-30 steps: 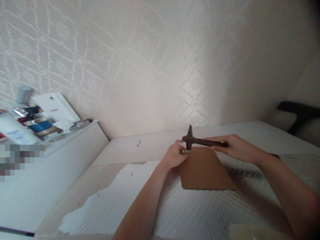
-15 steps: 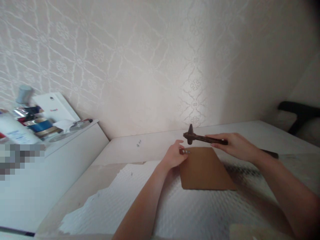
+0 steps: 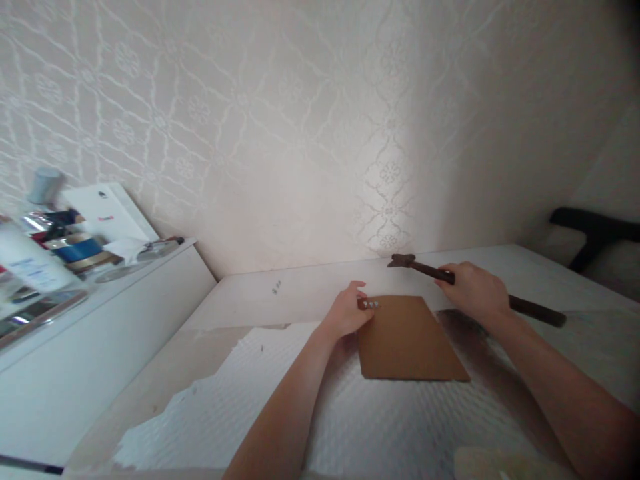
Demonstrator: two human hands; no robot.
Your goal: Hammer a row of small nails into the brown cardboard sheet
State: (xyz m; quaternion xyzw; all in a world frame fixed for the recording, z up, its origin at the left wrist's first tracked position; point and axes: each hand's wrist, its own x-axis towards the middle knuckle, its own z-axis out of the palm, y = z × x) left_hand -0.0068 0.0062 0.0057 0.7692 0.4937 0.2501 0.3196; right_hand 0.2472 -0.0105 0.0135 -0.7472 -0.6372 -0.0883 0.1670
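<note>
A brown board [image 3: 407, 340] lies flat on the white textured sheet [image 3: 300, 407] that covers the table. Three small shiny nail heads [image 3: 371, 305] stand in a row at its far left corner. My left hand [image 3: 346, 312] rests at that corner, fingers curled against the board's edge beside the nails. My right hand [image 3: 473, 291] is closed round the handle of a dark hammer [image 3: 435, 270]. The hammer lies nearly level beyond the board's far right corner, its head [image 3: 403, 261] pointing left, apart from the nails.
A patterned wall rises right behind the table. A white cabinet [image 3: 100, 333] on the left carries bottles, a blue tin and a white box. A few small dark nails [image 3: 277, 287] lie on the bare tabletop. A black chair arm [image 3: 593, 230] shows at far right.
My right hand has drawn the hammer away to the right and laid it flatter; its head, earlier right above the nails, is now past the board's far edge. My left hand has stayed put.
</note>
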